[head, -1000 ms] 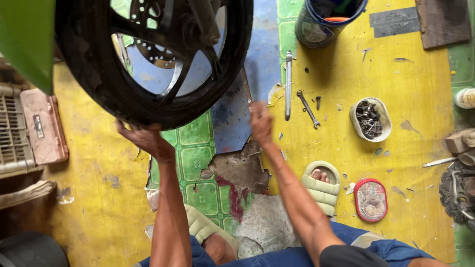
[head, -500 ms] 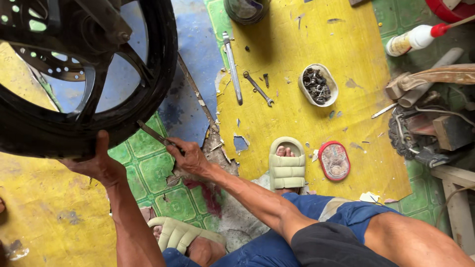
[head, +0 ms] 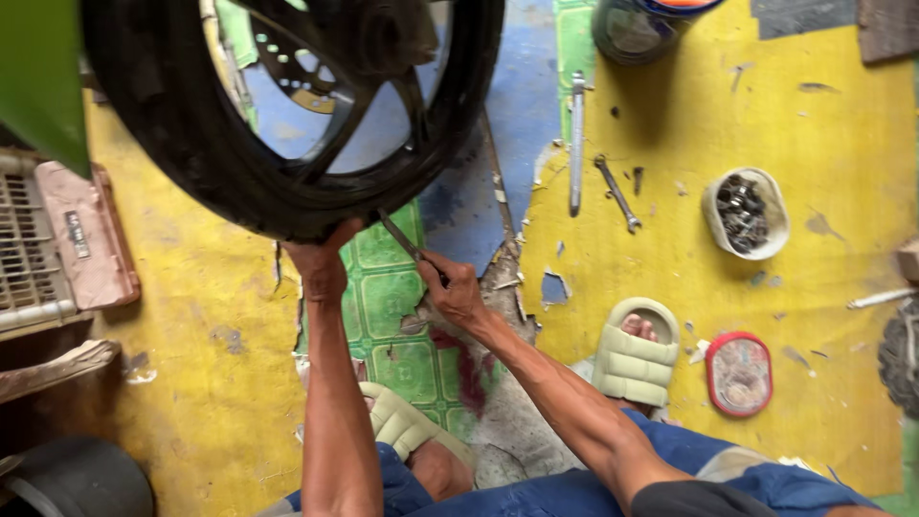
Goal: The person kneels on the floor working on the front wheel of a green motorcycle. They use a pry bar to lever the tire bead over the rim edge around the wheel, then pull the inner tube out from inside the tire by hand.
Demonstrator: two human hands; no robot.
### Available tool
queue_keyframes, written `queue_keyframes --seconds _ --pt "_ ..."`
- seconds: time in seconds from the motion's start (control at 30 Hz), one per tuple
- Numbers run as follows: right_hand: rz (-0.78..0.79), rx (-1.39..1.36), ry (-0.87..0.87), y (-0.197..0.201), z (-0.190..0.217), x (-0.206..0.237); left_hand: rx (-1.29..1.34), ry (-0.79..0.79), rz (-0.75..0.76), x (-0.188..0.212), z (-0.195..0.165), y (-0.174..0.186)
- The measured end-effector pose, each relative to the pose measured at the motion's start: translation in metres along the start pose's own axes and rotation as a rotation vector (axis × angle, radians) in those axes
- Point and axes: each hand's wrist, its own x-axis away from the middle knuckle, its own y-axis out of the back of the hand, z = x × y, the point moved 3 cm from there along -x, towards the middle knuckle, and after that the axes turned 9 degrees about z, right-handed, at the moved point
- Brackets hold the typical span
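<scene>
I see a yellow painted floor (head: 191, 316) with green tiles. My left hand (head: 321, 263) presses open against the tyre (head: 230, 182) at 11 o'clock; my right hand (head: 455, 292) is clamped on a thin tool (head: 407, 244) whose tip touches the tyre.

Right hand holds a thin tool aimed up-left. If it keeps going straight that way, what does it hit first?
Most likely the black tyre: the right hand points its thin metal tool at the tyre's lower edge, beside the left hand. The tip seems to touch already, though depth is unclear.
</scene>
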Motion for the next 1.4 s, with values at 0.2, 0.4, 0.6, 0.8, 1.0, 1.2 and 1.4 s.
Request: queue_keyframes --seconds 0.2,0.4,0.6,0.8,1.0,1.2,1.4 --pt "0.042 -0.008 -0.080 0.000 0.011 0.000 0.086 0.021 0.025 0.003 -0.027 -0.016" --pt "0.022 -0.012 -0.097 -0.008 0.018 0.003 0.027 0.062 0.044 0.002 -0.037 -0.015" --pt "-0.007 0.026 -0.090 -0.002 0.022 -0.003 0.038 0.069 0.058 0.003 -0.035 -0.014" --pt "0.123 0.084 -0.202 0.005 0.031 -0.018 0.061 0.058 0.029 0.003 -0.031 -0.017" --pt "-0.096 0.080 -0.023 -0.010 0.052 -0.021 0.050 0.024 0.009 0.000 -0.022 -0.014" --pt "-0.163 0.072 0.013 -0.026 0.034 -0.021 0.041 0.064 0.042 0.001 -0.013 -0.011" --pt "0.040 0.088 -0.192 -0.013 0.044 -0.035 0.030 0.102 0.075 0.002 -0.017 -0.013"
